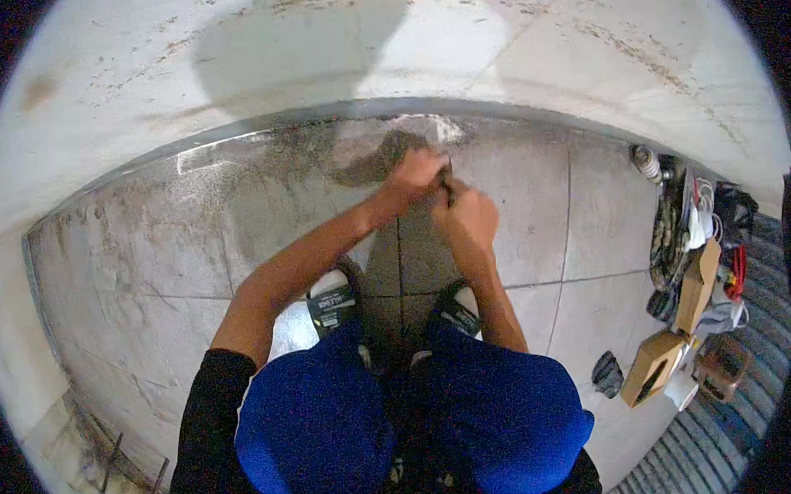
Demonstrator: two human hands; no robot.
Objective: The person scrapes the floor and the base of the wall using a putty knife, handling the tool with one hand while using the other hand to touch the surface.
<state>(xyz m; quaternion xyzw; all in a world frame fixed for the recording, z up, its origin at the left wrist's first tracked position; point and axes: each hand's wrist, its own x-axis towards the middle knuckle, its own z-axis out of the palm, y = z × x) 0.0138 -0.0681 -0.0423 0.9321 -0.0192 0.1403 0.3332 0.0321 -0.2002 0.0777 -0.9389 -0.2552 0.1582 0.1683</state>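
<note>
My left hand [417,172] is closed, held in front of me above the tiled floor [517,206] close to the wall's foot. Just right of it and a little nearer to me, my right hand [469,217] is closed too. Between the two sits a small dark, thin object [446,179], mostly covered by the fingers; its kind cannot be made out. Both hands seem to be on it. A dark stain or shadow [365,167] marks the floor beside my left hand.
A pale, stained wall [439,42] curves across the front. At the right lie a cardboard box [652,368], a brown container [723,365], a dark crumpled piece [607,375] and assorted clutter, beside a ribbed shutter [687,451]. Thin metal rods [110,476] stand lower left. My sandalled feet [332,301] are below.
</note>
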